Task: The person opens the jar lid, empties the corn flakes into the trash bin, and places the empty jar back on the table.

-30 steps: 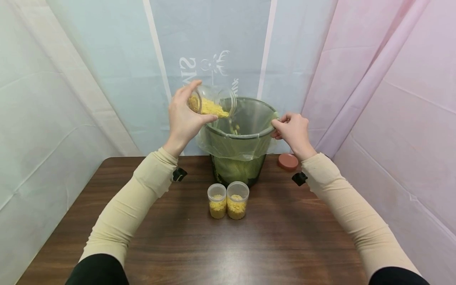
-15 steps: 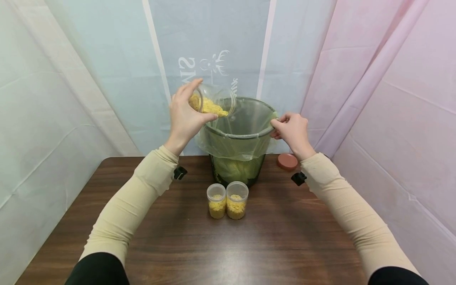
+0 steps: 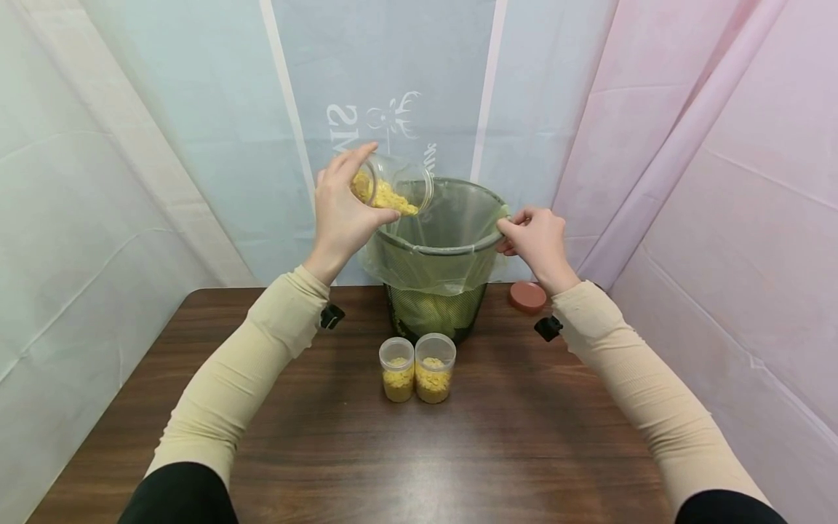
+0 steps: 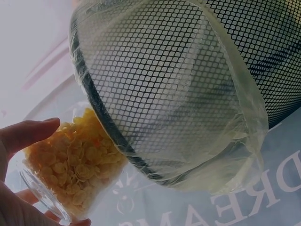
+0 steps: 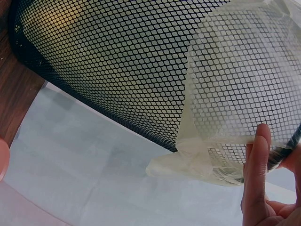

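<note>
My left hand [image 3: 342, 218] grips a clear jar [image 3: 401, 171] by its base end, thumb below and fingers above. The jar lies tipped on its side, its mouth over the near-left rim of a black mesh wastebasket [image 3: 435, 316]. Yellow flakes [image 3: 388, 198] lie along the jar's lower side up to its mouth; the left wrist view shows these flakes [image 4: 77, 162] piled behind the wall. A thin, pale green bin liner [image 3: 435, 271] is folded over the basket's rim. At the right side of that rim, my right hand [image 3: 542, 240] pinches the liner and rim between thumb and fingers.
Two smaller clear tubs, a left tub [image 3: 396, 382] and a right tub [image 3: 433, 382], stand side by side before the basket, partly filled with yellow flakes. A reddish-brown lid [image 3: 527, 297] lies right of the basket on the wooden table [image 3: 419, 466]. Fabric curtains [image 3: 524, 87] hang behind.
Some flakes were falling inside the basket a second ago; none show in the air now. The left hand has shifted slightly right and up, tipping the jar a little more. The right hand stays put.
</note>
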The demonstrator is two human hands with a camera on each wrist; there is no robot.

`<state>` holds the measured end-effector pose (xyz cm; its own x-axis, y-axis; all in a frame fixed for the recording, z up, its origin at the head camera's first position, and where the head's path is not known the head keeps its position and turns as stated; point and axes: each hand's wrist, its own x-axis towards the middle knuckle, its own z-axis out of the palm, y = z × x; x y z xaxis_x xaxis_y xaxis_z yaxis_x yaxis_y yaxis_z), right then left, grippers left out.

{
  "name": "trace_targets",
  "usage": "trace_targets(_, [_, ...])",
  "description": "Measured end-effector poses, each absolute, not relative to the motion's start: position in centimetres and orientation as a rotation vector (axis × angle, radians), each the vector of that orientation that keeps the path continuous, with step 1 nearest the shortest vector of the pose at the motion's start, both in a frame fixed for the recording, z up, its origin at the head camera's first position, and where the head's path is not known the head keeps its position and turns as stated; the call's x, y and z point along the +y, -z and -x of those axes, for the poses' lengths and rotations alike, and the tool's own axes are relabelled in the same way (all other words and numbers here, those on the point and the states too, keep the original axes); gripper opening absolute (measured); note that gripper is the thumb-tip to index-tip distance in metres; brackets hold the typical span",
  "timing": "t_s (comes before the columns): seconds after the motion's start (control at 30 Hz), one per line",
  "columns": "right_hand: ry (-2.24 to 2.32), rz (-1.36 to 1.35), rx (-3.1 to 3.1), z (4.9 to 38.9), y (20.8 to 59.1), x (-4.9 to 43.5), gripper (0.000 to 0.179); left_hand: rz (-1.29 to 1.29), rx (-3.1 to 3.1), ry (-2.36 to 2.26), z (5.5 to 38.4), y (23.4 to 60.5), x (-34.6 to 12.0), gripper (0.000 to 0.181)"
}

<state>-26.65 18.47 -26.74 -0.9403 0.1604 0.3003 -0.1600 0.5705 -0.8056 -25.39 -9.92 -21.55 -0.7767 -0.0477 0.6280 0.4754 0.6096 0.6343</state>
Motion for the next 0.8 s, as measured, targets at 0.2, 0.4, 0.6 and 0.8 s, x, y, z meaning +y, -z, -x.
trace_targets(0.2, [-1.313,-0.002,-2.464,26.64,26.68,18.43,0.019,0.346,-2.222,1.102,25.39,21.48,-9.83,0.091])
trace_targets(0.4, [-1.308,-0.004,-2.466,26.64,26.68,18.42,0.019,0.358,-2.223,1.092,25.42,21.45,-9.67,0.091])
trace_targets(0.6, [-1.296,-0.004,-2.469,26.68,26.74,18.43,0.019,0.358,-2.225,1.095,25.42,21.43,-9.64,0.090])
trace_targets(0.8, [-1.321,0.004,-2.459,26.64,26.73,18.43,0.018,0.361,-2.226,1.090,25.37,21.46,-9.57,0.092])
